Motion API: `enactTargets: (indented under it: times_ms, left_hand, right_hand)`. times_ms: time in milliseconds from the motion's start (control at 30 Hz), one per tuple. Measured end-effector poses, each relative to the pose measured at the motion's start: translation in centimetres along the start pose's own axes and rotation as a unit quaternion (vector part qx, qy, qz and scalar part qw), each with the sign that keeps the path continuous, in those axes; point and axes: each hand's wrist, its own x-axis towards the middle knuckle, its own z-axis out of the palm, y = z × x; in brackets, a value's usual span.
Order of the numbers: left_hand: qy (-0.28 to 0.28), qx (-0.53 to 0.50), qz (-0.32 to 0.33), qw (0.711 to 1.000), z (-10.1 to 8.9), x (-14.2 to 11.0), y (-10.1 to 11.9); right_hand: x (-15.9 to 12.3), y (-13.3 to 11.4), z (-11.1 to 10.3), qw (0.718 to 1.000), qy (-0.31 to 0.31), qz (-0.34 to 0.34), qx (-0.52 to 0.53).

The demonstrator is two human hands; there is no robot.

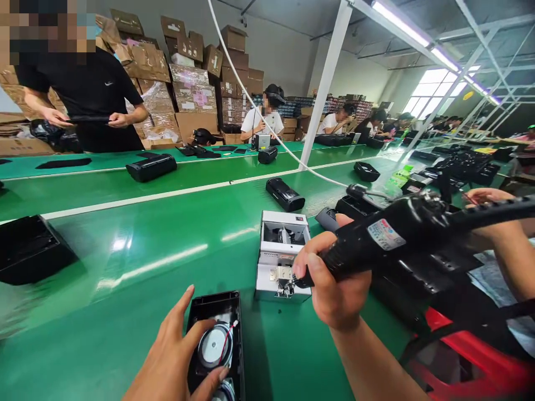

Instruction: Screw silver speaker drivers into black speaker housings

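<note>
My right hand (pixel 340 284) is wrapped round a black electric screwdriver (pixel 363 239) with a white label. The tool's tip points left and is at the metal front of a white screw feeder (pixel 284 256); whether it touches a screw cannot be made out. My left hand (pixel 171 345) is spread over the left side of an open black speaker housing (pixel 236 345). Its fingertips rest at a round speaker driver (pixel 215 345) with a red wire and a white plug. Part of a second driver (pixel 224 391) shows below, cut off by the frame edge.
Black housings (pixel 285 194) lie spread along the green bench (pixel 146 245), one large housing (pixel 33 250) at far left. A white cable (pixel 251 100) hangs across the view. Another person's hand (pixel 489 200) is close at right. Several people sit or stand opposite, near stacked cartons (pixel 192 94).
</note>
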Motion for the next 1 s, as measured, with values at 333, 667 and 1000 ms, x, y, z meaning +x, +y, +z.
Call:
enactTargets:
  times_ms: [333,667,1000]
  left_hand:
    - [-0.125,-0.067,-0.156,0.977,-0.2,0.2,1.8]
    - [-0.129,-0.085,-0.184,0.971,0.4,-0.2,0.9]
    - [-0.128,-0.088,-0.173,0.973,0.8,-0.7,0.6]
  right_hand:
    - [-1.3,0.1,0.6,0.984,-0.023,0.175,-0.006]
    - [-1.7,-2.9,5.4,0.967,0.034,0.179,0.181]
    - [-5.3,1.2,7.6,0.967,-0.074,0.183,0.162]
